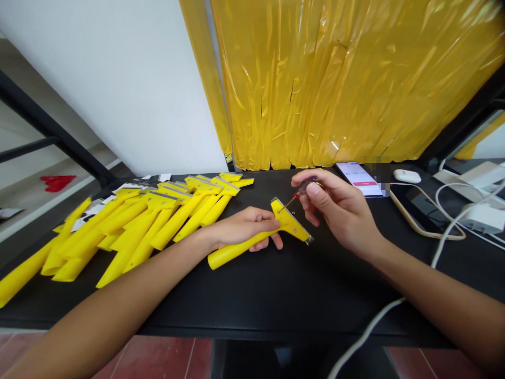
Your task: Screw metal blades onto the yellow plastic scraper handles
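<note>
My left hand [248, 226] is closed round the neck of a yellow scraper [236, 251], whose wide head points right with several small screws and a metal edge. Between the fingers and thumb of my right hand [335, 205] is a small screwdriver [306, 187] with a dark handle and a red collar. Its thin shaft slants down to the upper screw on the scraper's head; whether the tip is seated in it I cannot tell. To the left of my left hand lies a pile of similar yellow scrapers [158, 216], overlapping, handles toward me.
On the black table [252, 305], a lit phone [360, 179], a white earbud case [407, 176] and a second phone [424, 208] lie at the right. White cables [442, 237] and a charger [485, 217] sit beyond my right forearm. Yellow plastic sheeting [335, 79] hangs behind.
</note>
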`<state>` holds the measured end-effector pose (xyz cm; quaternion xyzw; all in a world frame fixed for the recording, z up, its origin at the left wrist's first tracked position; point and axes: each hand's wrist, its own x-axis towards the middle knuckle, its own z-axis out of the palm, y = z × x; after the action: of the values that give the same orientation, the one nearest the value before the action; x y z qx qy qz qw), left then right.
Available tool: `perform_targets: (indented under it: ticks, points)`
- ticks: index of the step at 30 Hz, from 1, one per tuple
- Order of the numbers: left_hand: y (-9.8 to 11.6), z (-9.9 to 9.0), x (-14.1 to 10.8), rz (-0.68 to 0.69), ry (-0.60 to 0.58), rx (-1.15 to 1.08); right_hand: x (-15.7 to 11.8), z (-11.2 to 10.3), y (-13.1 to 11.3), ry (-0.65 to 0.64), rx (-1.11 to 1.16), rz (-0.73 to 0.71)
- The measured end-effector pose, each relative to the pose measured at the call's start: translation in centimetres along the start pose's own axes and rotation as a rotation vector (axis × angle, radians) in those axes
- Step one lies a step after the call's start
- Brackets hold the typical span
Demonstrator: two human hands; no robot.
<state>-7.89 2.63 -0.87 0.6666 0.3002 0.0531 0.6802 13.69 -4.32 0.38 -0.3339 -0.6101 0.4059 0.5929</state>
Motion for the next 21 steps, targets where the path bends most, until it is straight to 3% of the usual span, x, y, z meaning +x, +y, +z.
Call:
perform_targets:
  ticks: [7,13,16,21]
  points:
    - [0.04,0.1,-0.01,0.02,0.006,0.0,0.18,0.4,-0.11,0.005,0.119,0.004]
    - [-0.04,0.11,0.03,0.017,-0.003,-0.011,0.18,-0.11,0.1,0.067,-0.016,-0.033]
    - [-0.01,0.11,0.0,0.02,-0.008,-0.01,0.12,-0.36,0.08,0.025,-0.043,-0.014]
    - [0.15,0.1,-0.08,0.017,-0.003,0.002,0.15,0.15,-0.03,-0.013,0.107,-0.032]
